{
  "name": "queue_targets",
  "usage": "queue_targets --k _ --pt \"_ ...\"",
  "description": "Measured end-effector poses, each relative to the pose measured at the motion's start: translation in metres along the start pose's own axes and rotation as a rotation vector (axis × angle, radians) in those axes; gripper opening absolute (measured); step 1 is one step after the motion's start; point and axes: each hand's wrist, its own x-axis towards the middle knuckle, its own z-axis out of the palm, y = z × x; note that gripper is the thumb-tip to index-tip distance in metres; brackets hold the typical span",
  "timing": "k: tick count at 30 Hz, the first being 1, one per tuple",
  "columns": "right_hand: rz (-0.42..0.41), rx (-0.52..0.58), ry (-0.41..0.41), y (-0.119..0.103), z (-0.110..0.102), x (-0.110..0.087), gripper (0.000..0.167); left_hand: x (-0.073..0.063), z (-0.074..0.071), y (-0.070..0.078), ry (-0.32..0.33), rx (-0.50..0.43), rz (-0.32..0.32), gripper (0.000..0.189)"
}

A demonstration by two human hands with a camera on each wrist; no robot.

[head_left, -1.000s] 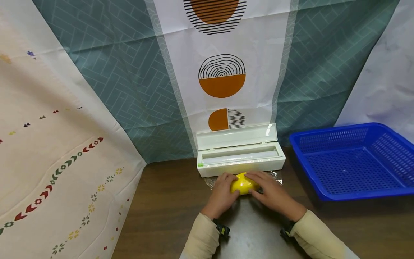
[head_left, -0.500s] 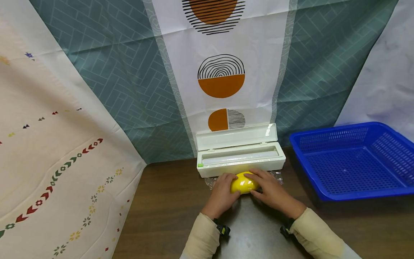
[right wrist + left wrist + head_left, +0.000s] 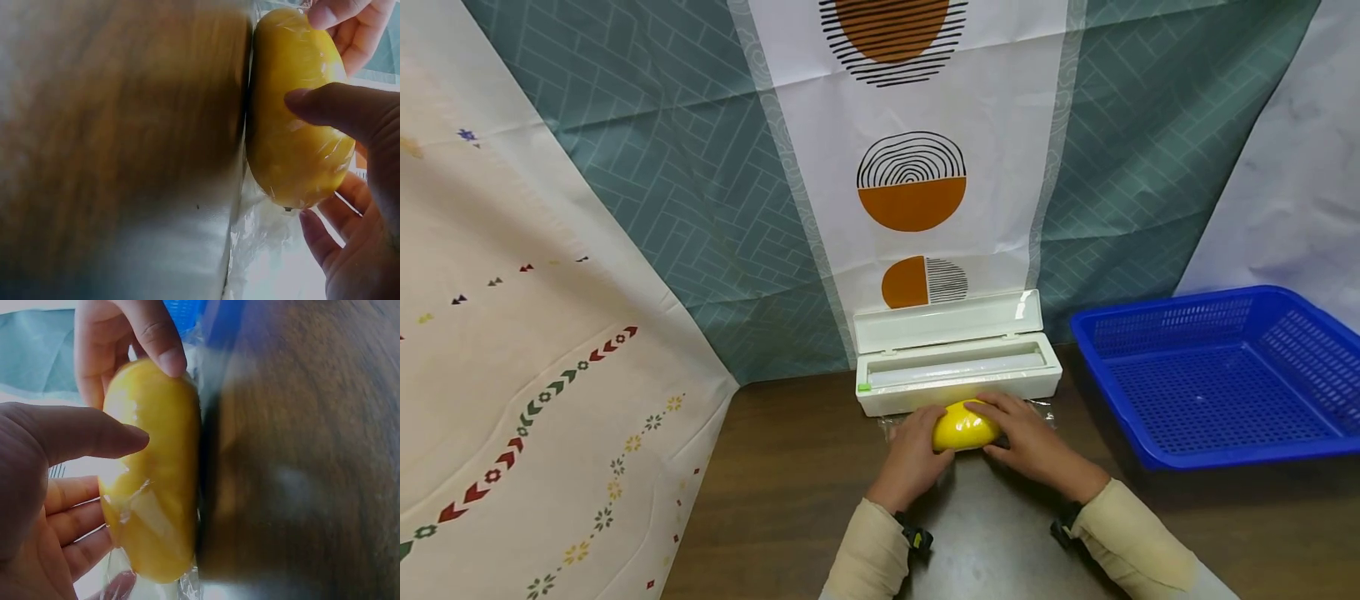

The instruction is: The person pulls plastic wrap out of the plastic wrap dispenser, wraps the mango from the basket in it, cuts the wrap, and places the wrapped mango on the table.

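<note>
A smooth yellow mango [image 3: 964,427] lies on the table, close in front of a white cling film dispenser [image 3: 958,392]. Clear cling film [image 3: 262,256] wraps the fruit, with creases on its skin and loose ends past both tips. My left hand [image 3: 913,458] holds the left end, thumb on the near side and the other fingers behind. At the right end my right hand [image 3: 1030,442] grips it the same way, its thumb pressing the side in the right wrist view. A small dark stem spot [image 3: 288,209] shows at that end.
The dispenser's lid [image 3: 947,323] stands up, with a film roll [image 3: 955,370] inside. To the right sits a blue plastic basket [image 3: 1123,400]. Patterned cloth [image 3: 700,208] hangs behind the brown table [image 3: 775,500], and a pale embroidered cloth [image 3: 550,333] is at the left.
Both hands stay on the mango, which has turned very slightly in their hold. The head view has shifted a little; dispenser and basket have not moved.
</note>
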Motion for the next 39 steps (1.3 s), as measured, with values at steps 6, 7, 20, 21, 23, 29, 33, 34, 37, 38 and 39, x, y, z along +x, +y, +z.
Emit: queue_targets --k 6,7,20,21,23,29,33,34,37,38,39 --pt "0.007 -0.04 -0.012 0.002 0.0 0.001 0.076 0.002 0.005 0.002 -0.013 0.041 -0.015 0.061" --pt "0.008 -0.042 -0.016 0.003 0.0 0.002 0.076 0.002 0.006 0.003 -0.01 0.059 -0.02 0.061" --pt "-0.047 -0.042 0.001 0.01 0.001 0.005 0.075 0.003 0.013 0.007 0.065 0.153 -0.018 0.067" --pt "-0.054 -0.041 0.003 0.01 0.001 0.005 0.075 0.003 0.013 0.006 0.064 0.161 -0.014 0.068" --pt "-0.065 -0.033 0.003 0.01 0.001 0.005 0.075 0.002 0.013 0.005 0.063 0.177 -0.007 0.069" --pt "-0.066 -0.018 -0.001 0.005 -0.005 0.006 0.073 0.002 0.011 0.003 0.067 0.214 0.016 0.067" --pt "-0.043 0.009 -0.021 0.003 -0.012 0.005 0.07 0.001 0.01 0.005 0.103 0.26 0.041 0.065" --pt "-0.033 0.019 -0.034 0.002 -0.013 0.005 0.07 0.001 0.01 0.006 0.117 0.271 0.047 0.065" --pt "-0.002 0.048 -0.069 -0.001 -0.019 0.004 0.068 0.0 0.01 0.007 0.147 0.282 0.057 0.065" --pt "0.008 0.052 -0.081 -0.001 -0.021 0.004 0.068 0.0 0.011 0.007 0.151 0.282 0.057 0.066" --pt "0.014 0.058 -0.092 -0.002 -0.022 0.003 0.067 -0.001 0.011 0.006 0.156 0.284 0.057 0.068"
